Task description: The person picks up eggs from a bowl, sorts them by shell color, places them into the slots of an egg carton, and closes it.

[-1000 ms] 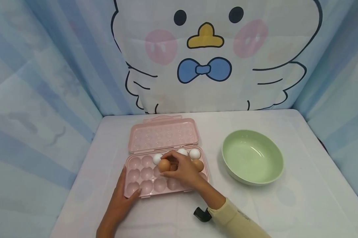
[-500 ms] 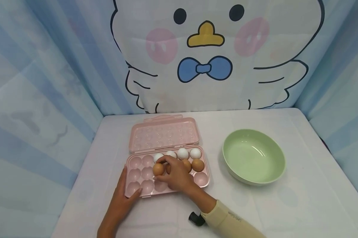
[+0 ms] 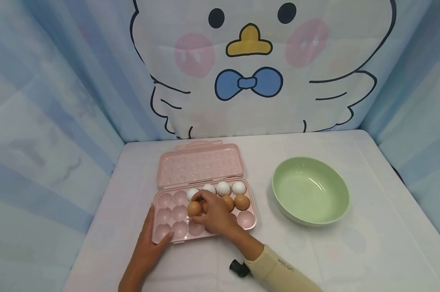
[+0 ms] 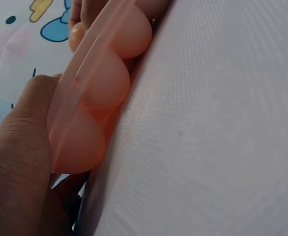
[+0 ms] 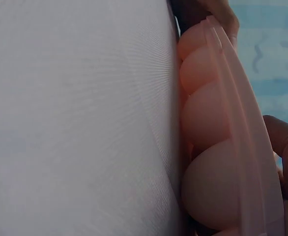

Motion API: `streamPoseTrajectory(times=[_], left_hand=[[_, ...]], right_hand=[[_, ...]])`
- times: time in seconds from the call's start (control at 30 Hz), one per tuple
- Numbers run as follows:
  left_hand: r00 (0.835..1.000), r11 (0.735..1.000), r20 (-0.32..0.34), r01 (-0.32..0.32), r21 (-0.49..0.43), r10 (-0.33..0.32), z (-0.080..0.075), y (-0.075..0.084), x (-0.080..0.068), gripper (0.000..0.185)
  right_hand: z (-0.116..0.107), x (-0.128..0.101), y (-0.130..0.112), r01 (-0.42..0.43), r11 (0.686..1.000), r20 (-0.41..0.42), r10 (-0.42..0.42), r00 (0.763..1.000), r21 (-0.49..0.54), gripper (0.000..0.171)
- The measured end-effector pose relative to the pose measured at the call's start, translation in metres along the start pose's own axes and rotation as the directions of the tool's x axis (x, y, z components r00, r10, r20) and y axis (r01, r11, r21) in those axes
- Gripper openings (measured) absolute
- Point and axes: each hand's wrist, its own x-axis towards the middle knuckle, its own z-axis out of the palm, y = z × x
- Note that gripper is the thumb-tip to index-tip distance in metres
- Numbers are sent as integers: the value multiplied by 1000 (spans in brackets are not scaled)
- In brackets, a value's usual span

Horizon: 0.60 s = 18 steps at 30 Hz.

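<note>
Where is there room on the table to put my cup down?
Bare table lies in front of the green bowl, and between bowl and pink egg tray. Behind the bowl is free too. The tray's front is crowded by the left hand and right hand.

White table (image 3: pixel 369 227), blue striped curtains (image 3: pixel 52 101), cartoon duck backdrop (image 3: pixel 249 69).

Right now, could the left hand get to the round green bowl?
Probably not easily: the left hand rests against the pink plastic egg tray's left corner, while the round green bowl sits beyond the tray, and the right hand over the tray lies between.
</note>
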Motion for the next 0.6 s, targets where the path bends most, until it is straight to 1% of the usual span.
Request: streamPoseTrajectory(times=[0.27,0.4,0.5,0.6], left_hand=[[999,999,-14,-38,-1,38,1,-1,0,106],[1000,1000,-6,-17,8,17,1,2,0,107],[1000,1000,0,3,19,-3,1,5,0,108],[1000,1000,-1,6,23,-6,2,6,0,108]], right_hand=[[1,0,2,7,999,13,-6,1000,-38,51],[1,0,1,9,998,9,-8,1000,-57,51],[1,0,2,12,999,9,-12,1000,-52,51],[1,0,2,13,999,10,-13,1000,-38,49]])
